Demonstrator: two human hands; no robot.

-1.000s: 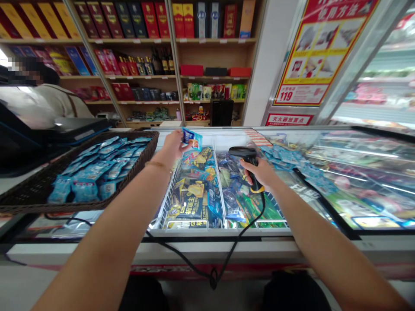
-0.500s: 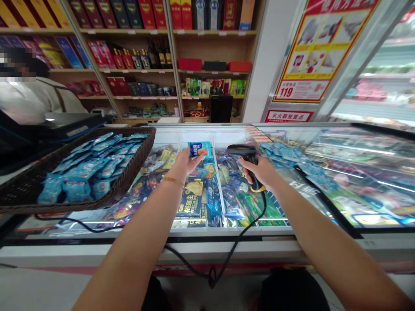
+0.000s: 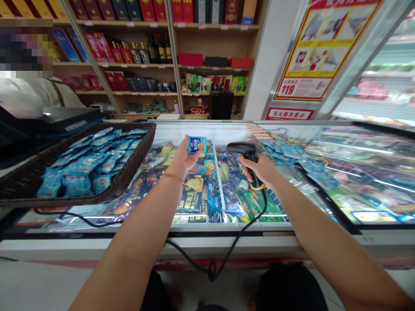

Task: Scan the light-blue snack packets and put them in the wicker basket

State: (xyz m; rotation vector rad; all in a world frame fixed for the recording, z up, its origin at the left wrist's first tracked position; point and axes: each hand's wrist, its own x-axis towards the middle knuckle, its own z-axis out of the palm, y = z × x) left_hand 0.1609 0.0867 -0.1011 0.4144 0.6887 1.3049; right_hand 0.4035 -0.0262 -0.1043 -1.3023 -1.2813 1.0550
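A small blue snack packet (image 3: pixel 196 144) is pinched in my left hand (image 3: pixel 186 156), printed side up, above the glass-topped freezer (image 3: pixel 227 242). My right hand (image 3: pixel 263 169) is wrapped round the grip of a black barcode scanner (image 3: pixel 242 149), its head pointing left toward the packet but apart from it. From the scanner's base a black cable (image 3: pixel 238 237) loops down over the freezer's front edge. To the left stands a dark wicker basket (image 3: pixel 136 172) with many similar blue packets (image 3: pixel 84 160). More blue packets (image 3: pixel 292 153) lie on the glass to the right.
Bagged frozen goods (image 3: pixel 191 194) show beneath the glass, divided by white wire racks. Behind the freezer rise shelves (image 3: pixel 214 43) of boxes and bottles. At the far left a person in a light top (image 3: pixel 35 93) is beside a dark counter device (image 3: pixel 71 121).
My left hand has tilted the packet and drawn it slightly left and up. The scanner stays in my right hand, nearly still. The view has shifted a little.
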